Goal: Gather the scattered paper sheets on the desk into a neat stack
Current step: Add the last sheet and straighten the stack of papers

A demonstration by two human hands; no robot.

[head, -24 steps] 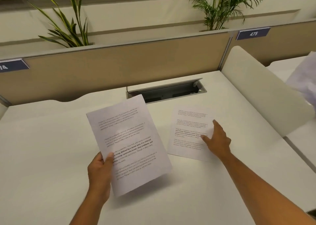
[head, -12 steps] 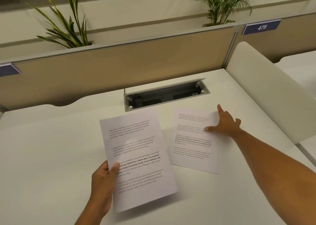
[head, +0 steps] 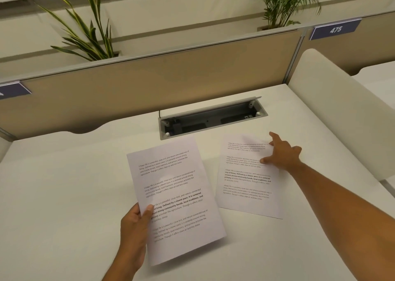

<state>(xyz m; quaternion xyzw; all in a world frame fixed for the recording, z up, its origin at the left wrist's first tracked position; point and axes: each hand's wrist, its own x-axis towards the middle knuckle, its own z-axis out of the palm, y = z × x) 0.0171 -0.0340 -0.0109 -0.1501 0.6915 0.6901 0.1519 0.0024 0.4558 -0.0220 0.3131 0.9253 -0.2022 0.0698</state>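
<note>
My left hand (head: 134, 227) grips a printed paper sheet (head: 177, 195) by its left edge, thumb on top, holding it a little above the white desk (head: 64, 195). A second printed sheet (head: 245, 186) lies flat on the desk to the right. My right hand (head: 282, 154) rests on that sheet's upper right edge with fingers spread and thumb pressing on the paper. I cannot tell whether the held sheet is a single one or more.
An open cable tray (head: 213, 118) is recessed in the desk behind the sheets. A tan partition (head: 149, 82) runs along the back with plants (head: 85, 35) behind it. A white side divider (head: 333, 101) bounds the desk on the right.
My right hand has slid up the lying sheet from its lower right to its upper right edge. The left hand's sheet has come lower and nearer the desk.
</note>
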